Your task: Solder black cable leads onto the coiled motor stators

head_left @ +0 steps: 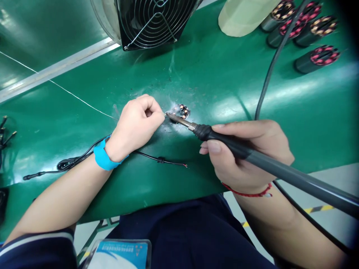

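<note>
My right hand (246, 157) is closed around the grey handle of a soldering iron (252, 155), held like a pen. The iron's metal tip touches a small round wound coil part (181, 111) standing on the green table (224, 86). My left hand (137, 121) is curled into a pinch right beside the tip, holding a thin solder wire (73, 95) that runs off to the upper left. A blue strap (102, 157) circles my left wrist, a red cord my right.
A black fan (153, 20) with a wire grille stands at the table's far edge. Several dark cylindrical wound parts (316, 59) and a pale bag (244, 15) lie at the far right. A black cable (162, 160) with bare ends lies near the front edge.
</note>
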Action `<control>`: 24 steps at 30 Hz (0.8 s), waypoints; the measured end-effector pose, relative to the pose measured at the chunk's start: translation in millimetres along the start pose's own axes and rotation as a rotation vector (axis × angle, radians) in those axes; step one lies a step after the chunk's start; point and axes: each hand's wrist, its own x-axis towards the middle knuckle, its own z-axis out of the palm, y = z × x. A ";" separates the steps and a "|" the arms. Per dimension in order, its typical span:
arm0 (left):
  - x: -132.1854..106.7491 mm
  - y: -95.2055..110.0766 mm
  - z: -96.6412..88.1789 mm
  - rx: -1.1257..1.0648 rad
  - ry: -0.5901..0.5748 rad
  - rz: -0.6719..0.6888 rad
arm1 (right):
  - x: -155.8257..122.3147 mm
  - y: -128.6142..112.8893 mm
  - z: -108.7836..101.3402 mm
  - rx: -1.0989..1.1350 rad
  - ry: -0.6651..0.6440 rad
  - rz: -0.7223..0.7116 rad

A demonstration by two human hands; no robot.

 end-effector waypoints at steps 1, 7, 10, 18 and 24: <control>-0.1 0.2 0.1 -0.003 0.000 -0.001 | -0.2 0.0 0.0 0.010 0.002 0.000; 0.5 -0.5 0.2 -0.011 -0.007 -0.002 | 4.1 0.3 2.4 0.024 0.068 -0.018; 0.9 -1.6 0.1 -0.011 -0.006 -0.002 | 11.9 -1.0 4.8 0.043 0.017 -0.097; 1.2 0.4 -0.4 -0.006 -0.008 -0.025 | 50.0 -12.6 -1.0 -0.033 -0.292 -0.120; 2.4 0.4 -1.1 -0.011 -0.011 -0.030 | 77.8 -11.7 11.2 -0.139 -0.572 -0.082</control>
